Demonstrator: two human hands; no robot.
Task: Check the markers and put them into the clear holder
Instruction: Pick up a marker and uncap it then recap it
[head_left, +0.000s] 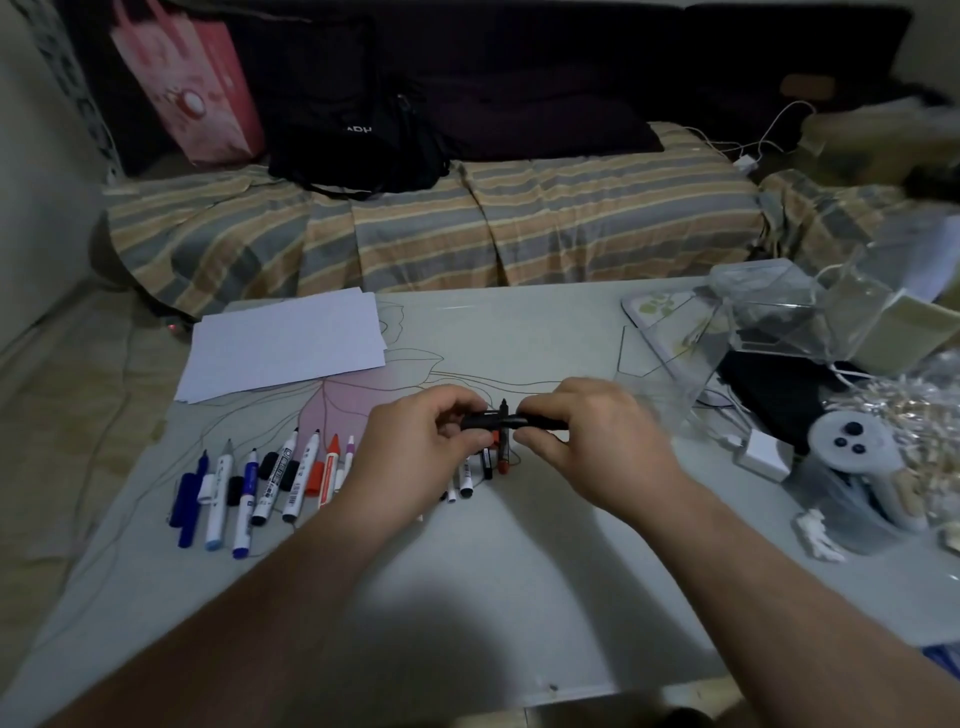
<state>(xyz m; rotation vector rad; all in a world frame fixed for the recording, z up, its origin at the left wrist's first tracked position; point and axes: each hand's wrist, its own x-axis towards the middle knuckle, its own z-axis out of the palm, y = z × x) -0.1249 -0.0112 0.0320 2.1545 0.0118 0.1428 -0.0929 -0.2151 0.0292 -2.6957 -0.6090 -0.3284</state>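
Note:
Both my hands hold one black marker (511, 420) level above the table's middle. My left hand (421, 457) grips its left end, my right hand (597, 441) its right end. Below them lies a row of several markers (270, 483) side by side on the table, blue, white, black and orange-red ones; more markers (485, 465) lie partly hidden under my hands, among them a red one (503, 460). The clear holder (670, 384) stands on the table just right of my right hand; its walls are hard to make out.
A stack of white paper (285, 345) lies at the table's far left. The right side is crowded: clear plastic boxes (769, 306), a white controller (852, 447), a white charger (763, 454), cables and a dark cloth. A striped sofa (431, 234) runs behind the table.

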